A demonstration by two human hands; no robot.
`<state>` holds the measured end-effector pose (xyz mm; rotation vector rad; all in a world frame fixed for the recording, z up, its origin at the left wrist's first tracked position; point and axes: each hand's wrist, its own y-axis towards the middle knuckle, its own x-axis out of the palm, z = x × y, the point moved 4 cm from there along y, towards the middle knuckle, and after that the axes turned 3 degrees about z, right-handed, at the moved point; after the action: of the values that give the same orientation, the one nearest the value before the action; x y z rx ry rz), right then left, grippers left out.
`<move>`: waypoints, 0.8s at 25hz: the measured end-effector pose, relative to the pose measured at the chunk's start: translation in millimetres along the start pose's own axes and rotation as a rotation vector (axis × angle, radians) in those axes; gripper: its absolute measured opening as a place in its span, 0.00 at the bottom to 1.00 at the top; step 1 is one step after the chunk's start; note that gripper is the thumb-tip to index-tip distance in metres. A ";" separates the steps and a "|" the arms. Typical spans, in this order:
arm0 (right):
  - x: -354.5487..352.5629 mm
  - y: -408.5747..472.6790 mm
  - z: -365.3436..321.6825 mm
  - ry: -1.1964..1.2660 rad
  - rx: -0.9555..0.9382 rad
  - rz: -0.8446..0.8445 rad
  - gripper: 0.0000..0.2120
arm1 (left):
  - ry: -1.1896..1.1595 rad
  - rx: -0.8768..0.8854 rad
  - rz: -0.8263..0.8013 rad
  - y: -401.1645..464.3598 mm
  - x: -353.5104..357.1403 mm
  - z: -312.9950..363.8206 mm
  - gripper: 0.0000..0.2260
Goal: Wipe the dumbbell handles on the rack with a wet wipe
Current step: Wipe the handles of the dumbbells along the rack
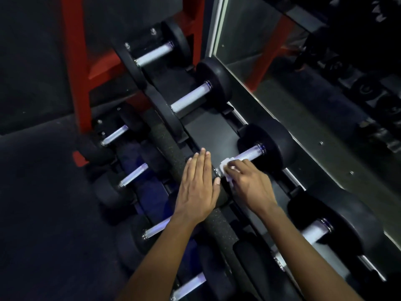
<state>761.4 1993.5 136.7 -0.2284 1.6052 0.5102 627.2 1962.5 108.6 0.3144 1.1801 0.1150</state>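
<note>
Your right hand [243, 181] grips the wipe [225, 168], fingers curled over it, at the near end of a handle [247, 156] on the top tier of the rack [208, 131]. That handle's long axis runs from the near, lower-left end under your fingers up and to the right toward its far head [271, 146], which sits against the mirror [303, 61]; the bare knurled stretch lies directly ahead of the wipe along that line. Your left hand [198, 183] lies flat, fingers straight and together, pressing on the dumbbell's near head [217, 192], just beside the right hand and gripping nothing. The right hand is thus the nearer one to the unwiped metal, and the stroke it seems to call for follows the axis away from you, toward the far head. Two more top-tier handles lie farther off up the rack, one [191, 97] next in line and one [155, 53] beyond it; another [314, 233] lies nearer you, to the right of your right forearm. A lower tier [134, 177] shows further handles to the left of your left hand. Whether any of these is already wiped cannot be told.
</note>
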 end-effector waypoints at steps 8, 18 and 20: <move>-7.9 10.8 44.9 -0.068 0.177 0.137 0.07 | -0.050 -0.020 0.065 1.7 -1.0 2.5 0.25; 8.3 4.9 -9.2 0.066 -0.088 0.004 0.14 | -0.061 -0.032 0.064 -0.1 2.6 1.2 0.24; 8.5 15.3 -3.0 0.046 -0.160 -0.016 0.13 | -0.061 -0.034 0.073 2.3 3.3 0.8 0.24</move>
<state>751.1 2006.8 131.2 -0.3755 1.6075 0.6259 629.4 1965.5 106.6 0.3288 1.1058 0.1876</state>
